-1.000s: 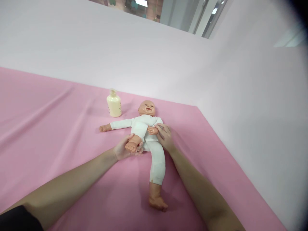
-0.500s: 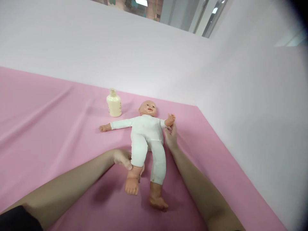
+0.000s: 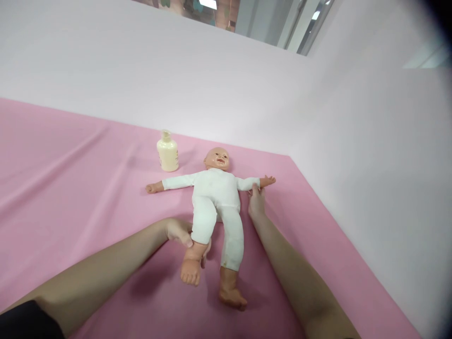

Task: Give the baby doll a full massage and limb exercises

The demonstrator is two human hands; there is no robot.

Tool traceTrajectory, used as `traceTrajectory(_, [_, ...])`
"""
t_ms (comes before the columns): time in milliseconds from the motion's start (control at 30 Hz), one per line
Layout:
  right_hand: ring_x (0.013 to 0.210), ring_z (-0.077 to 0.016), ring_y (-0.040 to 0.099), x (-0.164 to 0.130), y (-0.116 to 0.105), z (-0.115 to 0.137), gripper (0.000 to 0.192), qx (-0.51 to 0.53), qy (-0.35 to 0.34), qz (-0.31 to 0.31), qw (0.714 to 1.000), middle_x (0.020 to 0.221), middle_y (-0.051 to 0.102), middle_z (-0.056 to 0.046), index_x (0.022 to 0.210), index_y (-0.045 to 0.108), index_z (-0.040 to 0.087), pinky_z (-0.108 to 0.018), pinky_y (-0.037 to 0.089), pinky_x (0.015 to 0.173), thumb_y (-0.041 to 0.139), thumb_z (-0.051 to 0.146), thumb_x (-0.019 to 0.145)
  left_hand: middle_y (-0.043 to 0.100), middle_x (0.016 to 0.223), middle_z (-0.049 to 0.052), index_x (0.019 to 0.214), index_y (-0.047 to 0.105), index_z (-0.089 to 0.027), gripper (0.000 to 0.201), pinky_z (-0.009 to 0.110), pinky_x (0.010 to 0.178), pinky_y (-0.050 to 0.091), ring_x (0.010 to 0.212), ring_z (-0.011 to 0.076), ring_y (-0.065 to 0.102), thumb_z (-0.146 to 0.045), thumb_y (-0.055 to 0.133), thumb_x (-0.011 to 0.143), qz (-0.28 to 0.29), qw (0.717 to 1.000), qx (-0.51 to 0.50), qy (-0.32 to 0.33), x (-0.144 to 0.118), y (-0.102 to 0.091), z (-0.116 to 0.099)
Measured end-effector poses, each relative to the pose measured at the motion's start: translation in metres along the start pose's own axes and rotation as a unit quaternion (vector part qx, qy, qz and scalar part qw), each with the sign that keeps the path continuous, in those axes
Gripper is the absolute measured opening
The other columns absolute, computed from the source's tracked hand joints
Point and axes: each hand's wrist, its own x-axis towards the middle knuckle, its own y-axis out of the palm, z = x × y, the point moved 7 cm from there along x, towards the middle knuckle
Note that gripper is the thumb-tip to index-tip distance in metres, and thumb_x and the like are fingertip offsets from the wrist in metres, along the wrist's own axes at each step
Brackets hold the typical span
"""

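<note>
A baby doll with a white cloth body lies on its back, head away from me, arms spread to both sides. My left hand is wrapped round its lower leg on the left, just above the foot, thumb on top and fingers passing underneath. That leg is raised a little off the pink sheet. At the doll's arm on the right, my right hand grips near the wrist from below, the fingers partly hidden behind the sleeve. The doll's other leg and other arm rest untouched.
A pale yellow pump bottle stands left of the doll's head. The pink sheet has folds on the left. White walls border the surface at the back and right, with a window opening above.
The doll's arm on the right has swung outward and down from a raised bend to nearly straight, with my right hand moving right along with it. The held foot has shifted slightly left.
</note>
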Motion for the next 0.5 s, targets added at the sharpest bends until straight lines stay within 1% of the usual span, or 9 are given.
traceTrajectory(67, [0.109,-0.0204,0.059,-0.004,-0.001,0.001,0.058,0.032,0.065,-0.022,0.997,0.130,0.049,-0.014,0.136,0.028,0.024,-0.040,0.054,0.082,0.048,0.044,0.085,0.064,0.072,0.010,0.081,0.062,-0.016,0.050,0.045,0.077,0.048,0.084,0.0328,0.063,-0.059,0.072,0.057,0.016,1.000,0.002,0.019,0.000,-0.002,0.002])
traceTrajectory(100, [0.108,-0.0204,0.058,-0.007,0.000,0.004,0.057,0.044,0.079,-0.026,0.996,0.129,0.050,-0.013,0.133,0.032,0.024,-0.039,0.054,0.083,0.051,0.044,0.084,0.063,0.070,0.009,0.081,0.061,-0.016,0.053,0.046,0.079,0.048,0.082,0.0325,0.063,-0.062,0.071,0.057,0.022,0.999,-0.003,0.031,0.001,-0.003,0.003])
traceTrajectory(133, [0.108,-0.0204,0.058,-0.008,0.002,0.009,0.056,0.048,0.075,-0.023,0.996,0.128,0.051,-0.012,0.131,0.035,0.024,-0.039,0.053,0.084,0.054,0.044,0.083,0.062,0.067,0.008,0.081,0.059,-0.016,0.056,0.047,0.080,0.047,0.080,0.0319,0.062,-0.065,0.069,0.056,0.025,0.998,-0.015,0.049,0.001,-0.006,0.003])
traceTrajectory(200, [0.107,-0.0205,0.058,-0.011,0.006,0.021,0.053,0.045,0.043,-0.012,0.998,0.125,0.053,-0.011,0.127,0.039,0.024,-0.039,0.052,0.085,0.057,0.043,0.081,0.060,0.062,0.006,0.079,0.058,-0.017,0.059,0.048,0.083,0.045,0.076,0.0296,0.061,-0.071,0.063,0.057,0.021,0.993,-0.054,0.100,0.002,-0.013,0.002])
traceTrajectory(267, [0.105,-0.0207,0.058,-0.014,0.010,0.030,0.050,0.034,0.006,-0.001,0.999,0.121,0.055,-0.011,0.122,0.043,0.022,-0.039,0.051,0.087,0.060,0.042,0.080,0.057,0.057,0.004,0.076,0.056,-0.017,0.058,0.047,0.087,0.043,0.073,0.0263,0.059,-0.073,0.056,0.062,-0.011,0.982,-0.103,0.160,0.001,-0.024,-0.002])
traceTrajectory(333, [0.103,-0.0204,0.058,-0.016,0.014,0.035,0.045,0.017,-0.023,0.018,0.999,0.118,0.056,-0.010,0.118,0.046,0.021,-0.039,0.050,0.089,0.060,0.040,0.080,0.053,0.053,0.002,0.071,0.055,-0.016,0.056,0.046,0.088,0.041,0.071,0.0237,0.056,-0.072,0.050,0.066,-0.051,0.969,-0.138,0.199,-0.001,-0.034,-0.005])
traceTrajectory(433, [0.099,-0.0198,0.060,-0.022,0.023,0.037,0.042,-0.025,-0.053,0.072,0.996,0.116,0.058,-0.008,0.120,0.048,0.022,-0.039,0.050,0.088,0.058,0.036,0.082,0.050,0.052,0.002,0.068,0.053,-0.016,0.056,0.043,0.085,0.040,0.068,0.0217,0.054,-0.070,0.041,0.074,-0.121,0.956,-0.164,0.210,-0.003,-0.046,-0.006])
traceTrajectory(500, [0.101,-0.0206,0.059,-0.026,0.029,0.043,0.041,-0.071,-0.092,0.114,0.987,0.117,0.059,-0.008,0.122,0.050,0.023,-0.040,0.049,0.091,0.058,0.034,0.083,0.050,0.055,0.002,0.067,0.053,-0.015,0.057,0.041,0.081,0.040,0.066,0.0206,0.053,-0.068,0.034,0.078,-0.163,0.947,-0.181,0.210,-0.004,-0.051,-0.006])
